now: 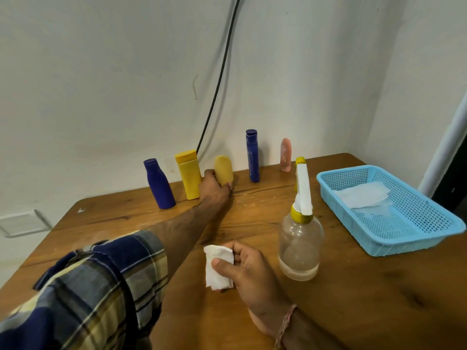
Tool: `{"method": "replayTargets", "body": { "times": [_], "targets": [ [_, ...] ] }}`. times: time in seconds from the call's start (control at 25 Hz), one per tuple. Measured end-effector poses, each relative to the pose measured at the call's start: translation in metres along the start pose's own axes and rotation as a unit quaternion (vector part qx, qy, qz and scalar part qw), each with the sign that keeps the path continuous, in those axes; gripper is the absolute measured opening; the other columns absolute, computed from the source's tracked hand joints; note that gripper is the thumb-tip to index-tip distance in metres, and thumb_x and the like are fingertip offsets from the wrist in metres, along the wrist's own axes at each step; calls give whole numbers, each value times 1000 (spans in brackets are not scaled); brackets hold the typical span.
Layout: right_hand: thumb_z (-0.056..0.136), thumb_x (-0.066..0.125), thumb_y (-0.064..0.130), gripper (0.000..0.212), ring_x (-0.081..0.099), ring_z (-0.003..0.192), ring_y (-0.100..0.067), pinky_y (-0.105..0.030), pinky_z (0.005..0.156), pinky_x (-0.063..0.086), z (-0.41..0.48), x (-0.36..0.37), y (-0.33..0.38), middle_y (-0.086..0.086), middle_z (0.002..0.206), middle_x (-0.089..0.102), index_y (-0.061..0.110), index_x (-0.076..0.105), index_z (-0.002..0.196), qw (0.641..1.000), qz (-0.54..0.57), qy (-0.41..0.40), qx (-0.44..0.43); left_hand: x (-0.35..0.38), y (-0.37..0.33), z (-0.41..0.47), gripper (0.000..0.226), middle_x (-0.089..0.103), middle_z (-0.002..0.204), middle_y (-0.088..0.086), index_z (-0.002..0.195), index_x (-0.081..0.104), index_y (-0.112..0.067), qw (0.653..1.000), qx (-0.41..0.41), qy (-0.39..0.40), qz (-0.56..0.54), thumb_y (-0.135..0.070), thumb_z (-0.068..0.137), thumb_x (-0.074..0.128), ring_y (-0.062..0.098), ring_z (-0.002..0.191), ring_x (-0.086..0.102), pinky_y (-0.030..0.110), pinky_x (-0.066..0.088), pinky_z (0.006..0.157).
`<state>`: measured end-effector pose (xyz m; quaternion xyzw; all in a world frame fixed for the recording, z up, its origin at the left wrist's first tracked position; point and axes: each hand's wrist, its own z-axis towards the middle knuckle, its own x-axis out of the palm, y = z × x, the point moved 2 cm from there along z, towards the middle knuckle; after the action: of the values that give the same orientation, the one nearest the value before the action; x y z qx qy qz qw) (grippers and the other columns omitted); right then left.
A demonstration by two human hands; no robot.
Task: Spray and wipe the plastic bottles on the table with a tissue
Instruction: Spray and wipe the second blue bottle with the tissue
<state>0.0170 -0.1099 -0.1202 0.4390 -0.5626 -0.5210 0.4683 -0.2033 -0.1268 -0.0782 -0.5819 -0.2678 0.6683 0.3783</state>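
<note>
1. My left hand (pixel 214 188) is stretched far out toward twelve o'clock, arm nearly straight, the plaid sleeve (pixel 101 286) pushed up to the elbow. Its fingers are wrapped around the base of the mustard bottle (pixel 223 173), which stands upright at the back of the wooden table (pixel 353 299), near the wall (pixel 101 72).
2. My right hand (pixel 242 269) rests low at about five o'clock from the left one, close to me, thumb and fingers pinching a folded white tissue (pixel 217 269). A thread band (pixel 285 324) circles that wrist.
3. Just at three o'clock of my right hand stands the clear spray bottle (pixel 300 248), with a yellow collar and a white trigger head, a little liquid at its bottom. It is apart from my hand.
4. At nine o'clock of the mustard bottle, just beside my left hand, is the yellow bottle (pixel 188 175); further that way is the blue round bottle (pixel 159 184).
5. At three o'clock of the mustard bottle stands the tall blue bottle (pixel 252 157), then the pink bottle (pixel 285 155), both by the wall.
6. Far at three o'clock lies the light blue basket (pixel 394 236), with white tissues inside.
7. A black cable (pixel 219 79) hangs down the wall behind the bottles.
8. I can read no writing on any bottle.
</note>
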Motion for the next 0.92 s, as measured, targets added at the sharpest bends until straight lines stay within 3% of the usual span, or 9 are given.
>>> {"method": "replayTargets", "body": {
  "times": [0.16,0.24,0.32,0.4,0.48,0.6,0.72,0.84,0.92],
  "targets": [
    [77,71,37,40,70,100,-23,-35,77,61,-5,0,6,-2,107,74,20,69,113,1000,6,1,2,-15,-9,-38,80,51,147,9,158,21,-14,999,3,27,-43,-22,95,70,24,123,55,34,49,93],
    [82,72,33,32,70,100,-21,-32,76,61,-6,1,10,-1,107,74,20,69,112,1000,3,-1,8,-28,-11,-61,83,45,154,6,159,19,-16,997,31,50,-50,-19,94,71,25,134,51,33,47,101],
    [90,71,25,24,69,101,-18,-31,79,61,-9,1,15,0,109,74,21,67,113,1000,-2,-3,17,-42,-18,-74,76,51,149,3,153,31,-19,995,74,46,-43,-19,91,75,22,130,55,35,51,102],
    [91,70,24,25,69,102,-14,-30,83,61,-12,0,21,3,113,73,23,66,116,1000,1,-7,22,-50,-41,-68,55,59,132,-1,138,48,-20,991,123,31,-35,-23,90,76,13,112,61,26,55,86],
    [91,70,26,29,67,102,-11,-28,87,60,-13,0,25,7,115,71,26,65,119,1000,-6,-10,23,-44,-70,-48,48,61,124,-2,130,52,-18,988,146,30,-25,-27,89,76,11,107,61,23,53,81],
    [92,69,28,26,67,98,-8,-19,81,58,-14,-1,26,11,110,71,26,66,117,999,-35,-17,10,-15,-107,-3,70,55,133,5,139,42,-14,978,194,54,57,-32,83,81,22,118,56,35,52,94],
    [91,70,31,27,67,99,-8,-18,81,57,-10,-3,23,8,110,72,23,67,117,997,-69,-13,-3,9,-120,33,89,52,135,11,146,33,-13,956,210,76,188,-36,78,85,29,119,55,43,51,100],
    [91,69,30,26,65,100,-7,-13,80,55,-9,-3,24,8,112,71,24,66,116,997,-69,-14,3,18,-118,52,81,57,122,11,140,33,-17,956,200,97,194,-23,77,85,32,109,61,47,57,94],
    [91,69,31,23,65,98,-6,-12,80,54,-9,-3,23,9,110,70,26,66,113,998,-68,-16,8,20,-113,53,72,55,117,10,134,37,-19,966,187,114,140,-12,79,83,32,105,62,45,60,87]
  ]
}}
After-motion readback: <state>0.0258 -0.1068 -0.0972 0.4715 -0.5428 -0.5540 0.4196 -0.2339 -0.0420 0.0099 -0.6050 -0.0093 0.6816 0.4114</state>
